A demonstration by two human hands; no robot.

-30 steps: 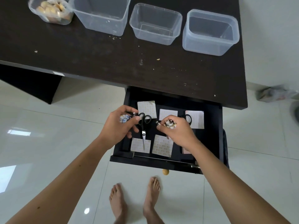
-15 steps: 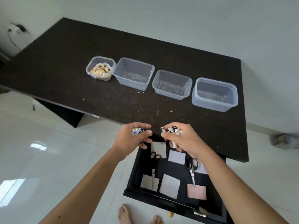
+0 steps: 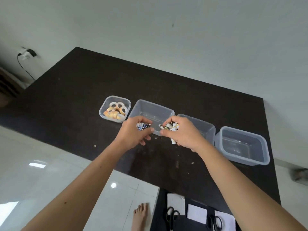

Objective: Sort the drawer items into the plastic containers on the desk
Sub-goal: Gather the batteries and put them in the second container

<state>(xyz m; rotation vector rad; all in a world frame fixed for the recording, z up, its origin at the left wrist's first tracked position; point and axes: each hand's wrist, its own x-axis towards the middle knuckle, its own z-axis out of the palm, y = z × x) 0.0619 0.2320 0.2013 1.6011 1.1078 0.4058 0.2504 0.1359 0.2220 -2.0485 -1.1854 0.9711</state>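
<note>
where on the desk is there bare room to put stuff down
Free: the wide dark desk left of the tape container, the strip behind the container row up to the wall, and the near edge below both hands. Crowded: the row itself, where the left hand and right hand hold batteries.

Soft, even daylight fills the scene, bright glare patches gleam on the glossy white tiled floor [image 3: 36, 164] at left, and wide-angle distortion bends the matte dark rectangular desk [image 3: 83, 90], with corners smeared and blurry.
</note>
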